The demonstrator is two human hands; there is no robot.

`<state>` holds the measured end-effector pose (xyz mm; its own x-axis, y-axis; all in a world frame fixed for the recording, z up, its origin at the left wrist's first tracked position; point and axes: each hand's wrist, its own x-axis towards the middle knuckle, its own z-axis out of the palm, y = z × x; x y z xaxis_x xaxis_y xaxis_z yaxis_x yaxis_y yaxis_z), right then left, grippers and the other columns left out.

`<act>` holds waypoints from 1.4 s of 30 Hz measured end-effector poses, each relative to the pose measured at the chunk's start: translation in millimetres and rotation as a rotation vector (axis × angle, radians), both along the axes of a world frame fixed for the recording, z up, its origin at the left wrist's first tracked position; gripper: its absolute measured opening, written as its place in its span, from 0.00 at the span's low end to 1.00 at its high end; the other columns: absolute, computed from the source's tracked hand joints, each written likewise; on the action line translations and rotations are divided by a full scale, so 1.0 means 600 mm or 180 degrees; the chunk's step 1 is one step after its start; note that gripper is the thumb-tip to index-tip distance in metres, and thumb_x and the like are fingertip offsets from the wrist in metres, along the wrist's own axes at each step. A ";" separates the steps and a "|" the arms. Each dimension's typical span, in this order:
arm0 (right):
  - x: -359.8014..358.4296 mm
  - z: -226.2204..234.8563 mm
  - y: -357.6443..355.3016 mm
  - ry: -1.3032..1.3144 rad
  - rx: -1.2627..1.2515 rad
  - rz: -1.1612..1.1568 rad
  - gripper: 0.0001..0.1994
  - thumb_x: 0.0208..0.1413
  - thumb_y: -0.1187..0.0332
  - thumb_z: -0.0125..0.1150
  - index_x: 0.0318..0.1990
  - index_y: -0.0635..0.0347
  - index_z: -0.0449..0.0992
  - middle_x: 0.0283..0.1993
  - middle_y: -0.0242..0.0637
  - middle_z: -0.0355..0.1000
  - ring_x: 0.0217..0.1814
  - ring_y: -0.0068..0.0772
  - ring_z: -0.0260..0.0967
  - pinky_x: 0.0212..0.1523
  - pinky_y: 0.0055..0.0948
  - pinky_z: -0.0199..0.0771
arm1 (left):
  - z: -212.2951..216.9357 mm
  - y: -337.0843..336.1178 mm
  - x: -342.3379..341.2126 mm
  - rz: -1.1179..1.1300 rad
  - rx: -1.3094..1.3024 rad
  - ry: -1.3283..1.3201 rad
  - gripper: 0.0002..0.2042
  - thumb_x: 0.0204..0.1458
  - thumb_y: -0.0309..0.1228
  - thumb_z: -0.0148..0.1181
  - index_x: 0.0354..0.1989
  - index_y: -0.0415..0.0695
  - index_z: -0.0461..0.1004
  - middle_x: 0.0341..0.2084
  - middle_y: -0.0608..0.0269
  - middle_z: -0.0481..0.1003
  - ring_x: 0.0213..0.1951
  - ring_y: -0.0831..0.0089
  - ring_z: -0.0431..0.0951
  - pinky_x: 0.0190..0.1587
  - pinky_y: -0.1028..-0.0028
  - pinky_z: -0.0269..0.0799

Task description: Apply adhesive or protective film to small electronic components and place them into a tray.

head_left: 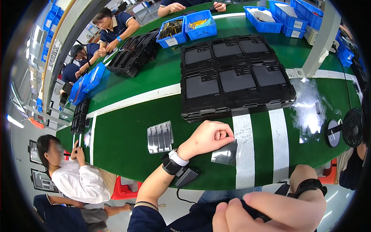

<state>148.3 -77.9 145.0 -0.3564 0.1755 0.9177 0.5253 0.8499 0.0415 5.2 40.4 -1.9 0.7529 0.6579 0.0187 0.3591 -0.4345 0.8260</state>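
Note:
My left hand is over the near part of the green table, with its fingers curled closed at the top edge of a shiny grey film sheet. That sheet appears pinched; the fingertips are partly hidden. To the left of this hand lie several transparent film strips with dark bands. My right hand is raised close to the camera at the lower right, fingers bent and closed. Something dark shows beneath its fingers, but I cannot make out what it is. Beyond my left hand stands a stack of black trays with flat dark grey panels in its pockets.
A heap of clear film pieces lies right of the trays, near a small black fan. Blue bins and more black trays stand farther back. A metal post rises at right. Other people work around the table.

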 end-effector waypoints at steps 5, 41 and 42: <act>-0.024 0.010 -0.022 0.0838 -0.0069 -0.1147 0.06 0.27 0.67 0.55 0.12 0.56 0.65 0.18 0.27 0.63 0.26 0.25 0.66 0.15 0.27 0.53 | 0.005 -0.007 -0.003 0.0057 -0.0101 0.0047 0.03 0.44 0.24 0.64 0.28 0.43 0.77 0.12 0.73 0.66 0.14 0.89 0.61 0.17 0.85 0.57; 0.045 0.059 -0.021 -0.2399 -0.0487 -0.0035 0.14 0.23 0.59 0.57 0.15 0.60 0.65 0.22 0.32 0.57 0.28 0.33 0.56 0.30 0.33 0.63 | 0.016 -0.006 0.034 -0.0118 -0.0214 -0.0031 0.02 0.45 0.22 0.63 0.28 0.40 0.77 0.13 0.74 0.67 0.15 0.92 0.60 0.17 0.86 0.53; 0.019 0.036 0.015 -0.2322 -0.0419 0.0265 0.14 0.23 0.59 0.57 0.15 0.60 0.65 0.22 0.32 0.57 0.28 0.33 0.56 0.30 0.33 0.63 | 0.007 -0.003 -0.025 0.0252 -0.0284 0.0167 0.02 0.45 0.22 0.62 0.28 0.40 0.77 0.14 0.74 0.67 0.15 0.92 0.60 0.17 0.86 0.53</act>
